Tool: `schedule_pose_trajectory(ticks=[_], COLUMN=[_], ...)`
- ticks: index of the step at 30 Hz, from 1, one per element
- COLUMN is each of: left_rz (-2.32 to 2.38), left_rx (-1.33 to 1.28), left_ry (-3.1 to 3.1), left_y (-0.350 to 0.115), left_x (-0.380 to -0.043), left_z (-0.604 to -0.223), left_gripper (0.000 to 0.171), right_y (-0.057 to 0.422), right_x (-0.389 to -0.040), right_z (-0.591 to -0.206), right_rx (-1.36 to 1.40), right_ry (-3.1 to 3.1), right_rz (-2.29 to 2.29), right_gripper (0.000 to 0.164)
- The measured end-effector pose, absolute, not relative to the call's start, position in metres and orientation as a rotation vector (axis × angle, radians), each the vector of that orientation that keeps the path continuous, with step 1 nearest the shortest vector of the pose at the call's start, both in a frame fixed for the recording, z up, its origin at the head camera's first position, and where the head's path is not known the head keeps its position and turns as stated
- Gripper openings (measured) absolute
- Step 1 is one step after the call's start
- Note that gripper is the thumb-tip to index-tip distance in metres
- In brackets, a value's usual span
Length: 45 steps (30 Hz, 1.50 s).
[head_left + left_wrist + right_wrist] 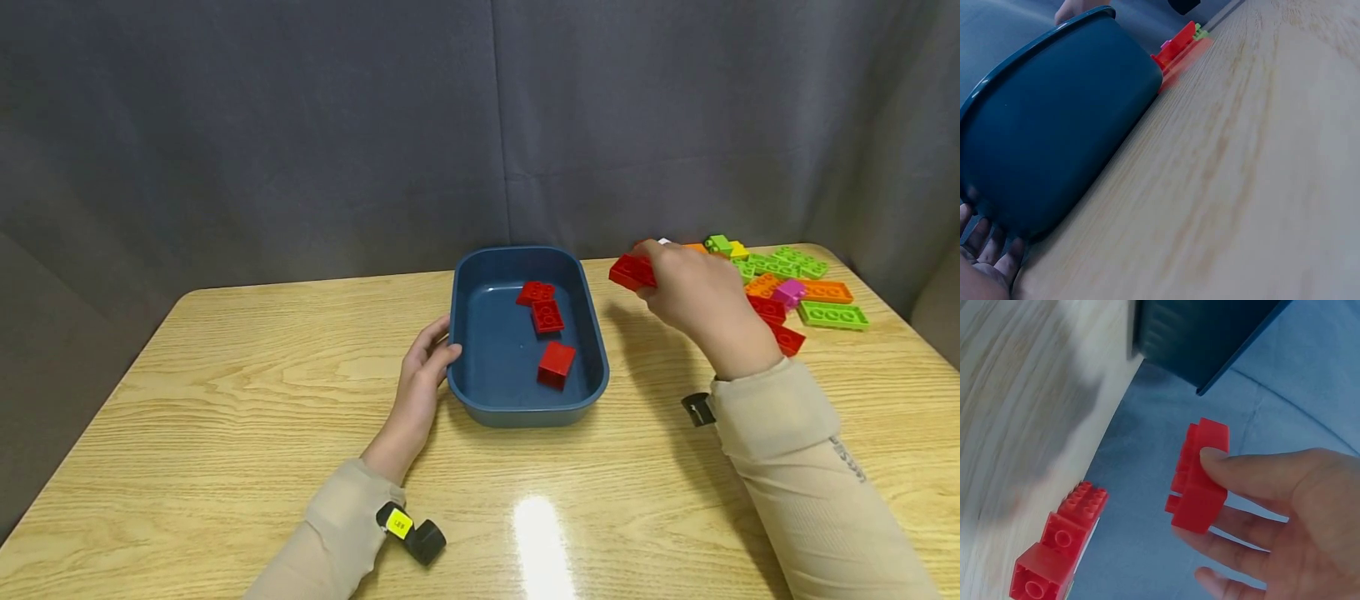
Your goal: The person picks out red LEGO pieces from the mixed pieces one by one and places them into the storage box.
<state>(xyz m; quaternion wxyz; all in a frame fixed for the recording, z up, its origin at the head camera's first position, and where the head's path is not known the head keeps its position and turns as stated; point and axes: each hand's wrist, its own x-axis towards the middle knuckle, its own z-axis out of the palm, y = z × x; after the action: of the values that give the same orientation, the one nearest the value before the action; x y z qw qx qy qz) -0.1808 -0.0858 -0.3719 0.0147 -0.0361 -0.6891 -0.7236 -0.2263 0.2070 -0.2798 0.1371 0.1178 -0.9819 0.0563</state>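
A dark blue plastic bin (517, 408) stands on the table with several loose red bricks (557, 364) inside. My left hand (422, 375) holds the bin's left side, its thumb over the rim and the fingers along the outer wall. To the right of the bin, above the table, my right hand (701, 300) pinches a red toy brick (1200, 481) between thumb and fingers. The studs on this brick point left in the right wrist view. More red bricks (1060, 544) lie below that hand, near the table's back edge.
On the right of the table lie loose green bricks (832, 315), orange bricks (827, 291), a magenta brick (789, 293) and a yellow brick (738, 250). A grey curtain (337, 142) hangs behind the wooden table (285, 375).
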Motion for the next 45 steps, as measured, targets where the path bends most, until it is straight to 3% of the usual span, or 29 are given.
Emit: schedule_pose_trajectory(ticks=[45], left_rz=[-2.265], left_rx=[-0.103], left_ry=[-2.128], left_y=[-0.085], left_x=[-0.182], left_z=[-0.372], left_gripper=[0.051], right_y=[0.151], right_x=[-0.215], right_z=[-0.292], right_rx=[0.897], right_ry=[-2.810], right_rz=[0.254], right_gripper=[0.045])
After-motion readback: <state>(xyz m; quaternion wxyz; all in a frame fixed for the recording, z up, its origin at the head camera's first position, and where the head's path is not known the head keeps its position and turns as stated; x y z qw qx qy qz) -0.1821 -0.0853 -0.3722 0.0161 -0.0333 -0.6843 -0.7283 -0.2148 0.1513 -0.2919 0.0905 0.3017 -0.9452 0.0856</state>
